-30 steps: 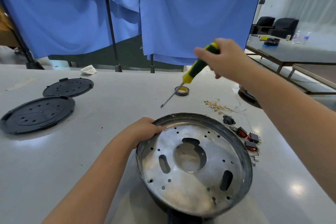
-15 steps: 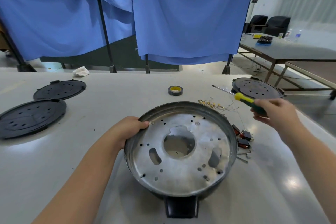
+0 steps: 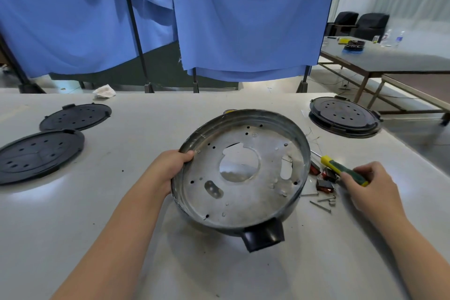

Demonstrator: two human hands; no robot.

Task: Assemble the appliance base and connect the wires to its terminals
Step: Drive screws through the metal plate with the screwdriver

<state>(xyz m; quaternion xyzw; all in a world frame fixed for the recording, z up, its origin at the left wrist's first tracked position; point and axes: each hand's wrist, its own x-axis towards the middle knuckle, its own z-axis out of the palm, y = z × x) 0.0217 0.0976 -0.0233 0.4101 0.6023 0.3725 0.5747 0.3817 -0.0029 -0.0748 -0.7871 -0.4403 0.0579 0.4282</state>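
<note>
The round metal appliance body [image 3: 243,192] sits upside down in the middle of the white table, tilted up toward me, with a black handle stub at its near side. My left hand [image 3: 168,168] grips its left rim. To its right, my right hand [image 3: 370,182] holds the yellow-and-green screwdriver [image 3: 341,170] low over the table, its shaft pointing left behind the rim. Small red-and-black switch parts [image 3: 325,184] and loose screws [image 3: 321,202] lie just under the screwdriver. Thin wires [image 3: 313,137] show behind the rim.
Two black perforated base plates [image 3: 41,153] [image 3: 75,117] lie at the left. A third black plate [image 3: 343,115] rests at the back right. A crumpled white cloth [image 3: 104,91] sits at the table's far edge. Blue curtains hang behind; another table stands at the right.
My right hand has carried the screwdriver down from above the table to low beside the switch parts. The metal body has tipped up more under my left hand.
</note>
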